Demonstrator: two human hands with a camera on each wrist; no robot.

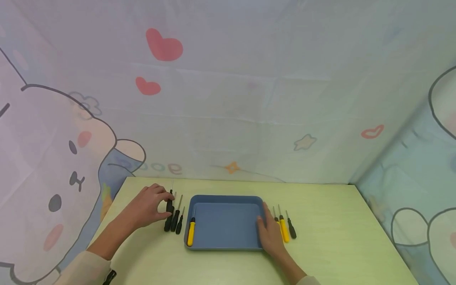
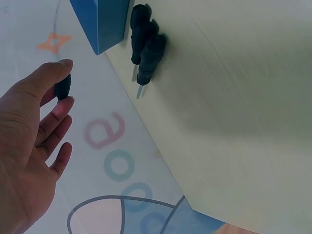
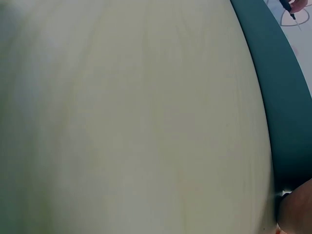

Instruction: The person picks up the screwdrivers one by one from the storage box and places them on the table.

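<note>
My left hand [image 1: 151,206] pinches a black-handled screwdriver [image 2: 62,88] between thumb and fingers, raised over the left side of the table. Below it lie several black screwdrivers [image 1: 175,222], side by side with their shafts toward the wall. A blue-grey tray [image 1: 228,249] sits at the middle of the table. Inside it, along the left wall, lies a yellow-handled screwdriver [image 1: 191,233]. My right hand [image 1: 271,235] grips the tray's right edge, thumb over the rim on the inner side and fingers outside. The right wrist view shows mostly tabletop and the tray's side wall [image 3: 278,112].
Just right of my right hand lie another yellow-handled screwdriver [image 1: 284,230] and a black one [image 1: 292,229]; one more yellow handle is partly hidden by the hand. A cloth printed with hearts and cartoon figures [image 1: 228,99] hangs behind the pale wooden table [image 1: 338,237].
</note>
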